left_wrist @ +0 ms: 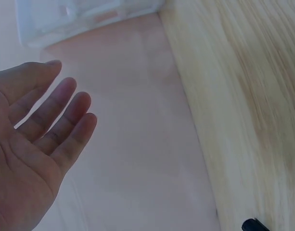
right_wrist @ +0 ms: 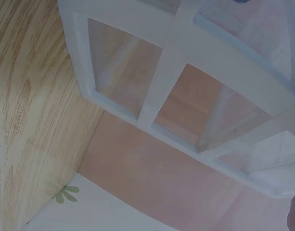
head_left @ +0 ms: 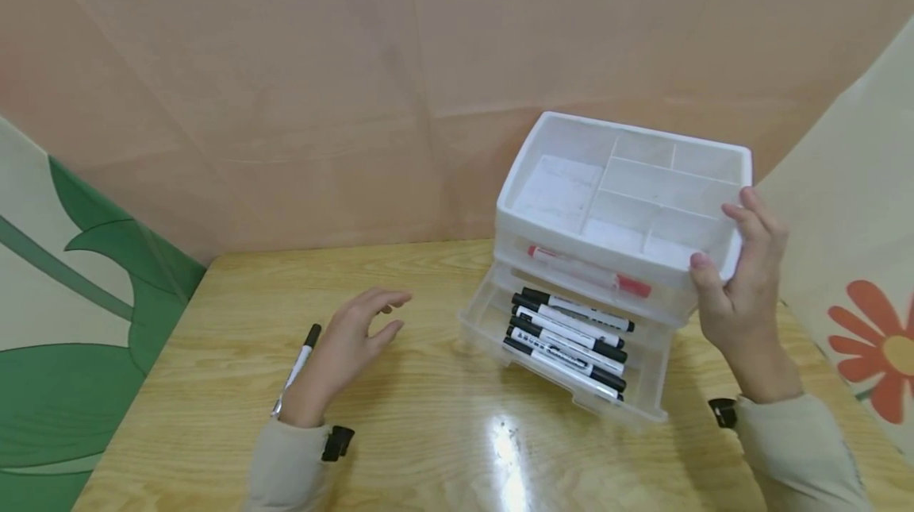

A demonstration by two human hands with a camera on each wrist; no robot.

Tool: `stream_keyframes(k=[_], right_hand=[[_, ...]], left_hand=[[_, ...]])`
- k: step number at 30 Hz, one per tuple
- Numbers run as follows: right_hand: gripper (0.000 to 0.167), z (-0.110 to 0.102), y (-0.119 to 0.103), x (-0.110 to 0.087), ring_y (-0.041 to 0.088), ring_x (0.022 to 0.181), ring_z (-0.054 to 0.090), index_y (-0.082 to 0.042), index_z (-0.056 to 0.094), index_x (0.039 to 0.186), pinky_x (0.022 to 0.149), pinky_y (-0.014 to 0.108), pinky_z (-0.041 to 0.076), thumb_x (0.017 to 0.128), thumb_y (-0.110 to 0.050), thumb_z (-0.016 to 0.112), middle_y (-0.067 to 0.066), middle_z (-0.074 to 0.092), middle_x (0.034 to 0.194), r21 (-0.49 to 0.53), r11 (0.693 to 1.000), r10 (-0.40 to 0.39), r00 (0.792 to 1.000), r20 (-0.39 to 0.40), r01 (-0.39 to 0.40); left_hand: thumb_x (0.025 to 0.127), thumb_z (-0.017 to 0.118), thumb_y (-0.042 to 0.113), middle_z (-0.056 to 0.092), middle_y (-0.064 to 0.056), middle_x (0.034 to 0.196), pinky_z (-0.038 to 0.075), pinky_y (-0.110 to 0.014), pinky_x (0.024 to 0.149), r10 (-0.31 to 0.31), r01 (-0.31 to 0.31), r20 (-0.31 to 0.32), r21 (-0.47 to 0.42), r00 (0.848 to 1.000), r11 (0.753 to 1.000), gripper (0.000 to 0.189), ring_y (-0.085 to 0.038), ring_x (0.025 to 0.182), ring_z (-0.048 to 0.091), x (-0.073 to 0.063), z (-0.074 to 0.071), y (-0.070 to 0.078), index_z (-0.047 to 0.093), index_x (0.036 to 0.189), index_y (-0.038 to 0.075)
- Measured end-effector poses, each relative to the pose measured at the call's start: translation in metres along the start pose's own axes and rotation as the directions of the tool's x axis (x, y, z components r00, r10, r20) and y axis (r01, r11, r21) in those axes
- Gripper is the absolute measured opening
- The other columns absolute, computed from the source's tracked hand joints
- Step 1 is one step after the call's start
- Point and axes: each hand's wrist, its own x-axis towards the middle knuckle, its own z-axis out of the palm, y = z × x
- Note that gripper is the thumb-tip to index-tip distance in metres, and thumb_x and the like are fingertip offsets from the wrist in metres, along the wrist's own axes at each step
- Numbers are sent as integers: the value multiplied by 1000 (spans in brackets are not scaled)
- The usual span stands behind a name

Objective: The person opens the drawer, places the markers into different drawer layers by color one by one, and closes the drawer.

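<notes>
A white plastic drawer organizer (head_left: pixel 550 218) stands at the right of the table, its lower clear drawer (head_left: pixel 650 385) pulled out towards me. Several black-capped white markers (head_left: pixel 571 345) lie side by side in that drawer. A red-capped marker (head_left: pixel 589 270) shows through the front of the drawer above. My right hand (head_left: pixel 746 298) grips the organizer's right rim, thumb at the front corner. In the right wrist view, the organizer's side frame (right_wrist: pixel 181 53) fills much of the picture. My left hand (head_left: pixel 350 345) hovers with loosely bent fingers, holding nothing, next to a single black-capped marker (head_left: pixel 303 357).
The wooden table (head_left: pixel 428 433) ends at a peach cloth backdrop (head_left: pixel 321 139). Cloth with green leaves (head_left: pixel 50 385) hangs on the left, and cloth with a red flower (head_left: pixel 878 345) on the right. The organizer's top tray has several compartments.
</notes>
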Motion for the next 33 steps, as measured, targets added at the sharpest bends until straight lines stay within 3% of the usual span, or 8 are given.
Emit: stream_keyframes(k=[11,33], right_hand=[[75,1,0,1,23,143,34,9,44,135,114,20,32,93,-51,53,14,35,153,13,1000,-3,1000,-8,4],[73,0,0,1,22,140,36,9,42,136,110,14,34,94,-50,52,13,34,153,0,1000,-15,1000,10,15]], left_hand=[[92,70,8,67,-8,124,56,-45,89,-17,17,0,-5,1000,1000,38,-26,108,64,-7,0,-12,63,130,11],[91,70,5,67,-11,122,56,-45,89,-100,99,17,68,995,993,40,-28,107,63,-24,2,-32,62,130,8]])
